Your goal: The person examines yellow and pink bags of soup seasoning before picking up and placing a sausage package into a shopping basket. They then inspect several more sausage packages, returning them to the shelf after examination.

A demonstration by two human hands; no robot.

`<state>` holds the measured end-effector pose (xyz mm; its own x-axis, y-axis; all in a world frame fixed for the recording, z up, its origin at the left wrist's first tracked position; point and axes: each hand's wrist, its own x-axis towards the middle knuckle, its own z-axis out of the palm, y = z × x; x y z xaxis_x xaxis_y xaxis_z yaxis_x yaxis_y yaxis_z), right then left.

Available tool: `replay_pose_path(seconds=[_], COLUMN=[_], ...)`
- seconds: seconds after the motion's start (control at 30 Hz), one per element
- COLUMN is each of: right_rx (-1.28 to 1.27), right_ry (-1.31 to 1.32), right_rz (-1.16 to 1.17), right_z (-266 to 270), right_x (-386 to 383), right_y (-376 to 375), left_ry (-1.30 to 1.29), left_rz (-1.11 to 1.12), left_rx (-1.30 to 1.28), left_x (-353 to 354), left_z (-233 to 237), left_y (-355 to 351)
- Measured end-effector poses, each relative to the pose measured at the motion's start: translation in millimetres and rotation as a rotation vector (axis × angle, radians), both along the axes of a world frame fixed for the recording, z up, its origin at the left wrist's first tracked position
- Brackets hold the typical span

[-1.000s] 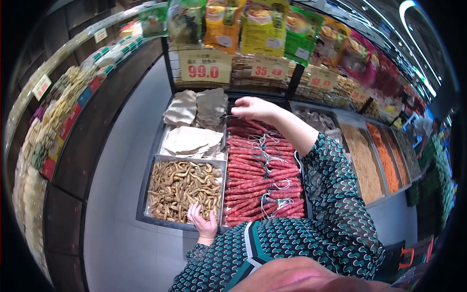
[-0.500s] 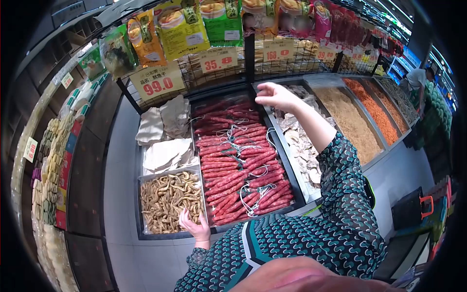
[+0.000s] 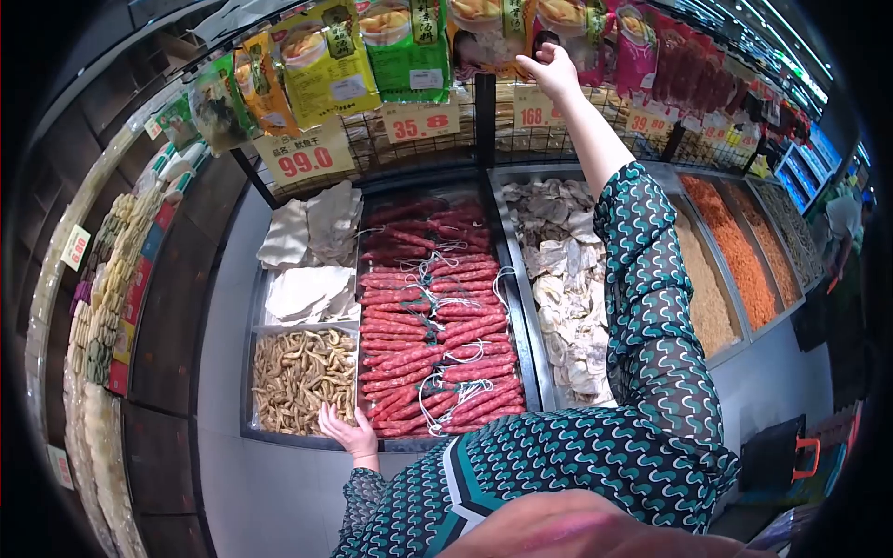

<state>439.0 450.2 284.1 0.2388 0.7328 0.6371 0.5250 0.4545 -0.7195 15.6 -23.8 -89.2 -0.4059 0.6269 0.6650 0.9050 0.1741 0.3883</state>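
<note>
My right hand point(image 3: 553, 71) is raised to the row of hanging bags, its fingers curled at the lower edge of an orange food packet point(image 3: 569, 30) with a picture of a bowl. The fingertips partly cover that edge. Low on the left, my left hand point(image 3: 348, 431) has its fingers spread over the front edge of a tray of small dried fish or shrimp point(image 3: 302, 377), holding nothing. Beside that tray lie rows of red sausages point(image 3: 442, 321) tied with white string. Pale dried sheets point(image 3: 312, 293) sit behind the small dried pieces.
A green packet point(image 3: 406, 56) and a yellow packet point(image 3: 326, 70) hang on the wire rack, above price cards point(image 3: 304, 158). Pale dried slices point(image 3: 567, 307) and orange dried goods point(image 3: 730, 251) fill bins on the right. Packaged goods line a shelf point(image 3: 102, 316) at left. Another person point(image 3: 842, 223) stands far right.
My right hand has moved up and slightly right, from above the sausages to the hanging packets. My left hand stays by the front tray while the view shifts a little.
</note>
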Motion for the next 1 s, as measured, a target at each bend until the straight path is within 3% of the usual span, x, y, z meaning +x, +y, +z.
replay_pose_path(seconds=[0.13, 0.2, 0.27, 0.37, 0.47, 0.6, 0.67, 0.73, 0.8, 0.87, 0.93, 0.97, 1.0], right_rx=[-0.13, -0.248, -0.333, -0.212, -0.043, 0.036, 0.023, 0.002, -0.066, -0.079, -0.267, -0.345, -0.436], right_ry=[0.04, 0.105, 0.176, 0.308, 0.23, 0.19, 0.072, 0.136, 0.207, 0.473, 0.598, 0.587, 0.574], right_rz=[-0.023, 0.23, 0.281, 0.517, 0.499, 0.506, 0.447, 0.452, 0.479, 0.692, 0.778, 0.77, 0.763], right_z=[14.5, 15.1, 22.4, 10.0, 10.3, 33.6, 44.1, 46.4, 28.1, -8.8, -52.4, -78.7, -106.5], right_x=[-14.0, -16.0, -28.2, -30.4, -23.4, -21.6, -11.5, -9.7, -5.2, -5.1, -13.6, -17.7, -21.6], right_y=[19.0, 24.8, 1.7, 21.8, 15.7, -48.4, -66.1, -100.3, -129.0, -164.0, -219.5, -243.4, -268.3], left_ry=[0.023, 0.031, 0.045, 0.043, 0.033, 0.043, 0.034, 0.03, 0.009, 0.016, -0.04, -0.194, -0.52], left_rz=[0.028, 0.038, 0.031, 0.045, 0.045, 0.034, 0.031, 0.024, 0.013, 0.001, -0.022, -0.146, -0.379], left_rx=[-0.024, -0.033, -0.045, -0.072, -0.086, -0.073, -0.073, -0.077, -0.032, 0.022, 0.164, 0.232, 0.314], left_x=[4.9, 5.3, 6.3, 3.6, 2.6, 2.1, 1.4, -0.3, 1.7, 6.3, 31.0, 47.6, 72.4], left_z=[5.3, 5.1, 5.8, 3.5, 3.0, 3.0, 1.0, -0.1, 0.9, 6.8, 34.3, 52.3, 79.2], left_y=[0.2, 1.2, 1.8, 2.7, 2.5, 3.2, 2.5, 2.8, 1.4, 0.2, 8.7, 17.4, 28.4])
